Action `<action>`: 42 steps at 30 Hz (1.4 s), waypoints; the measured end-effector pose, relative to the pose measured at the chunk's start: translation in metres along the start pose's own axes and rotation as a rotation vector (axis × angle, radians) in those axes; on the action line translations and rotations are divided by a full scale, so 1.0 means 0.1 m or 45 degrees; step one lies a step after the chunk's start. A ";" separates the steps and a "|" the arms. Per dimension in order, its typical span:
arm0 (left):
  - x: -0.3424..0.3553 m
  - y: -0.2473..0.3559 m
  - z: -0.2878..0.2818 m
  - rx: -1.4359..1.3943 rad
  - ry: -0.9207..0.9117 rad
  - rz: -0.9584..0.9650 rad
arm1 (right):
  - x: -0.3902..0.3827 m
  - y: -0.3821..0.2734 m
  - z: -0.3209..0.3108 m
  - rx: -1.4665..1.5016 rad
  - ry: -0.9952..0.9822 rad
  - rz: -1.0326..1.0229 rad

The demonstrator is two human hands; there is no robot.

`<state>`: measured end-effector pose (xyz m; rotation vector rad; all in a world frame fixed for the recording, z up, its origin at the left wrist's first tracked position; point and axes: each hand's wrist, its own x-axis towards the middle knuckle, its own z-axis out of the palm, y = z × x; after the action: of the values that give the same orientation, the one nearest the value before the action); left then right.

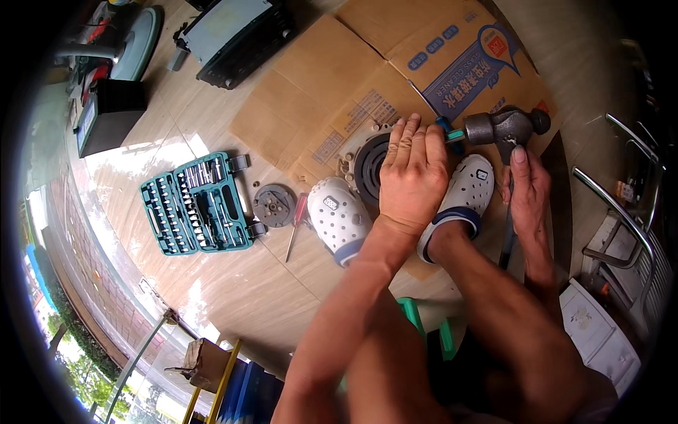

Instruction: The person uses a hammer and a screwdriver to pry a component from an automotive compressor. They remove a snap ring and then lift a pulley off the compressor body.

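My left hand (413, 166) bends over a round, dark, grooved metal part (369, 166) between my feet. From its index-finger side sticks out the green end of a tool handle (455, 135), probably a screwdriver; the fingers hide the rest. My right hand (528, 187) is wrapped around the shaft of a ball-peen hammer (503, 129), whose face is level with the handle's end, touching or nearly so. Just beyond my left hand lies a blue-handled screwdriver (443, 123) on the cardboard.
Flattened cardboard (296, 99) lies under the part. To the left are a round metal plate (274, 205), a red-handled screwdriver (299, 210) and an open green socket set (201, 205). White clogs (337, 212) flank the part. A metal-framed chair (625, 212) stands right, a black box (109, 113) far left.
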<state>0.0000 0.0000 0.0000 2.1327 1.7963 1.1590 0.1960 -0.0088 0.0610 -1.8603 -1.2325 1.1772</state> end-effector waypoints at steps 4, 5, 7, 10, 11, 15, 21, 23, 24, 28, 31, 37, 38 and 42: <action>0.01 -0.01 -0.01 -0.002 0.038 -0.050 | 0.04 0.03 0.00 0.069 0.027 -0.045; -0.01 -0.01 -0.02 0.009 0.035 -0.066 | 0.06 0.05 0.01 0.108 0.030 -0.066; -0.03 -0.03 -0.03 0.018 0.040 -0.081 | 0.08 0.08 0.03 0.194 0.070 -0.061; 0.05 0.03 -0.01 0.006 0.016 -0.065 | 0.09 -0.04 -0.01 -0.125 0.098 -0.168; 0.09 0.06 0.00 0.001 0.002 -0.054 | 0.10 -0.10 -0.05 -0.221 0.092 -0.191; 0.01 0.00 -0.04 0.032 -0.006 -0.058 | 0.21 -0.19 -0.06 -0.208 0.010 -0.141; 0.01 0.00 -0.02 0.022 0.024 -0.085 | 0.22 -0.24 -0.10 -0.029 0.187 -0.076; -0.02 0.00 -0.06 0.034 0.010 -0.138 | 0.26 -0.07 -0.03 -0.372 0.048 -0.347; -0.02 0.00 -0.05 0.035 0.014 -0.126 | 0.30 -0.07 0.00 -0.435 0.034 -0.458; 0.03 -0.01 -0.02 0.044 0.016 -0.090 | 0.39 -0.19 -0.09 0.000 -0.099 0.074; 0.02 0.01 0.00 0.031 0.007 -0.096 | 0.29 -0.23 -0.07 0.087 0.007 0.011; 0.00 -0.02 -0.02 0.053 0.050 -0.103 | 0.48 -0.31 -0.05 -0.302 -0.208 -0.199; 0.01 -0.03 -0.02 0.044 0.060 -0.099 | 0.48 -0.34 -0.05 -0.206 -0.171 -0.127; 0.01 -0.04 0.03 0.102 0.067 -0.096 | 0.38 -0.32 0.00 0.045 -0.089 -0.009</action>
<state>-0.0016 0.0032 -0.0038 2.0752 1.9597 1.1548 0.1897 0.0386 0.0750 -1.8013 -1.2470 1.2618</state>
